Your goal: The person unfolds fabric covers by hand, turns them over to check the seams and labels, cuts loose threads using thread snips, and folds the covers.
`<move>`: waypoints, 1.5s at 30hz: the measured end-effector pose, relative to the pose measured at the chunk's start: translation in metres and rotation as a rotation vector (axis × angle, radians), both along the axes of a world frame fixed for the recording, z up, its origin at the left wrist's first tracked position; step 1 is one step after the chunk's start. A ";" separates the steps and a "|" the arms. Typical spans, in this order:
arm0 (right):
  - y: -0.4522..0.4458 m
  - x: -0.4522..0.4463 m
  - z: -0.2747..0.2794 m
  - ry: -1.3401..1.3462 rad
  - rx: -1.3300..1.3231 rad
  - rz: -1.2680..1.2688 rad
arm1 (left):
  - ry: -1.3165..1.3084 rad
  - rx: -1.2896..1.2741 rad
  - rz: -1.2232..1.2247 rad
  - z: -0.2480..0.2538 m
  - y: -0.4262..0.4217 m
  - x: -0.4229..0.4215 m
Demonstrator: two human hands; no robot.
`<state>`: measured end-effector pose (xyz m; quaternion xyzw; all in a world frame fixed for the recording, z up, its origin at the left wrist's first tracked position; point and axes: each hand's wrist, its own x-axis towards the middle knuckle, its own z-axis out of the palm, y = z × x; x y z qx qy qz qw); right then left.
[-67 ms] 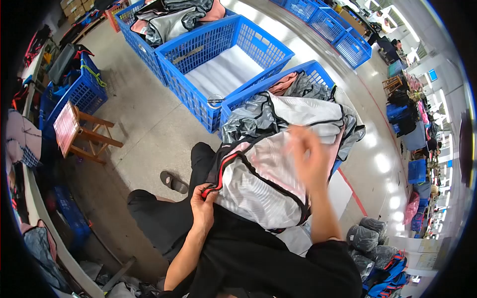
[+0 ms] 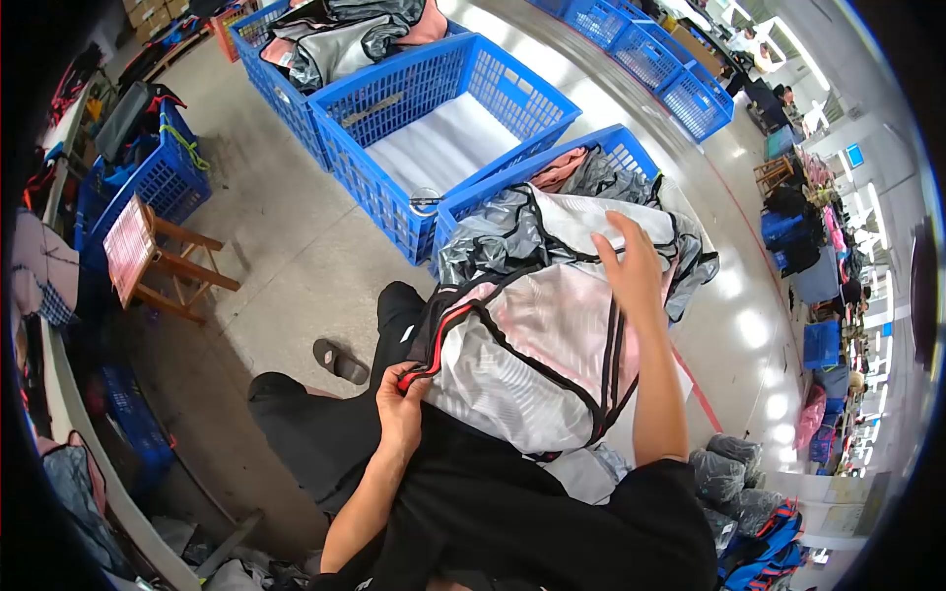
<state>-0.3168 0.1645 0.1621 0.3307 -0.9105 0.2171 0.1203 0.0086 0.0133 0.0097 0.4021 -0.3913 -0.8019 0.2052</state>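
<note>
Across my lap lies an inside-out bag [image 2: 532, 374] with a pale, translucent lining, pink patches and black bound seams. My left hand [image 2: 401, 404] is closed on its red and black zipper edge [image 2: 439, 345], at the bag's left side. Above the bag's far right part, my right hand [image 2: 633, 266] has its fingers apart and nothing in them. Whether its fingertips touch the fabric I cannot tell. Just beyond, more grey, white and pink bag pieces [image 2: 493, 236] heap over a blue crate [image 2: 616, 148].
Ahead stands a blue crate [image 2: 345, 128] with a white sheet [image 2: 448, 143] on its bottom, beside another crate full of bag pieces [image 2: 345, 44]. A wooden stool [image 2: 163, 261] is at left, near a sandal [image 2: 340, 361]. Plastic-wrapped bundles [image 2: 724, 473] lie at right.
My right hand, blurred before, has moved up and to the right over the bag, with its fingers now spread. My left hand keeps its hold on the zipper edge.
</note>
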 end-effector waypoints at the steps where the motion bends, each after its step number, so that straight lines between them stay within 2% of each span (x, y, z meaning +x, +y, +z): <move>1: -0.024 -0.058 -0.041 0.093 -0.141 0.018 | 0.093 -0.141 0.018 -0.017 -0.071 -0.026; 2: -0.003 -0.087 -0.081 0.269 0.206 -0.073 | 0.055 -0.118 0.006 -0.015 -0.063 -0.013; 3: 0.022 -0.080 -0.123 0.458 0.583 -0.146 | 0.019 -0.061 0.002 -0.014 -0.040 -0.002; 5: 0.052 -0.102 -0.103 0.408 0.673 0.003 | 0.006 -0.019 -0.042 -0.018 -0.002 -0.023; 7: 0.035 -0.099 -0.098 0.031 0.843 -0.027 | -0.028 -0.078 -0.049 -0.022 0.001 -0.012; 9: 0.025 -0.113 -0.076 0.029 0.835 -0.019 | -0.012 -0.063 0.019 -0.010 -0.006 -0.010; 11: 0.022 -0.122 -0.037 0.175 0.713 0.020 | 0.027 -0.080 0.091 0.002 -0.026 -0.016; 13: 0.005 -0.097 0.024 0.257 0.745 -0.047 | 0.040 -0.257 0.193 0.016 -0.045 -0.016; 15: -0.006 -0.064 0.079 0.320 0.671 -0.083 | 0.017 -0.488 0.271 0.061 -0.084 -0.002; 16: -0.008 -0.056 0.096 0.388 0.558 -0.014 | 0.039 -0.475 0.355 0.078 -0.104 0.006; 19: -0.033 -0.007 0.130 0.462 0.344 0.116 | 0.041 -0.588 0.557 0.138 -0.162 0.051; 20: -0.047 0.015 0.135 0.508 0.254 0.158 | 0.054 -0.704 0.632 0.141 -0.183 0.068; 21: -0.060 0.037 0.135 0.496 0.247 0.173 | 0.066 -0.826 0.701 0.142 -0.203 0.094; 23: -0.086 0.086 0.125 0.465 0.166 0.361 | -0.116 -0.899 0.679 0.152 -0.226 0.160; 25: -0.119 0.135 0.106 0.362 0.064 0.580 | -0.133 -0.911 0.667 0.123 -0.263 0.255; 27: -0.154 0.182 0.076 0.140 0.009 0.821 | -0.270 -0.737 0.788 0.123 -0.257 0.316; 28: -0.167 0.210 0.051 0.097 0.002 0.903 | -0.742 -0.884 0.962 0.127 -0.250 0.347; 29: -0.180 0.241 0.022 0.049 -0.013 0.990 | -0.950 -0.889 1.138 0.145 -0.234 0.355; 31: -0.193 0.303 -0.032 0.047 -0.021 1.137 | -0.584 -0.767 1.184 0.164 -0.185 0.329; 32: -0.193 0.323 -0.042 0.001 -0.027 1.203 | -0.681 -0.757 1.010 0.173 -0.157 0.299; 33: -0.193 0.342 -0.047 0.011 0.010 1.214 | -0.658 -0.589 0.895 0.154 -0.141 0.294; 34: -0.198 0.355 -0.052 0.050 0.041 1.222 | -0.457 -0.425 0.788 0.133 -0.127 0.275; 35: -0.200 0.364 -0.054 0.036 0.031 1.280 | -0.349 -0.369 0.708 0.109 -0.116 0.250; 36: -0.200 0.369 -0.054 0.029 0.063 1.322 | -0.456 -0.276 0.709 0.097 -0.107 0.220; 37: -0.200 0.372 -0.054 0.029 0.097 1.354 | -0.723 -0.446 0.640 0.059 -0.102 0.206; 39: -0.199 0.369 -0.048 0.037 0.133 1.427 | -0.335 -0.256 0.662 0.056 -0.102 0.206; 40: -0.211 0.362 -0.046 -0.062 0.136 1.482 | -0.303 -0.261 0.689 0.052 -0.112 0.207; 41: -0.216 0.352 -0.042 -0.188 0.152 1.528 | -0.132 -0.191 0.678 0.050 -0.113 0.208; 42: -0.221 0.339 -0.035 -0.400 0.262 1.521 | 0.033 -0.121 0.666 0.049 -0.110 0.210; 44: -0.232 0.302 -0.038 -1.003 0.325 1.383 | 0.086 -0.092 0.669 0.043 -0.112 0.208; 45: -0.243 0.282 -0.041 -0.872 0.242 1.256 | 0.131 -0.072 0.639 0.041 -0.113 0.208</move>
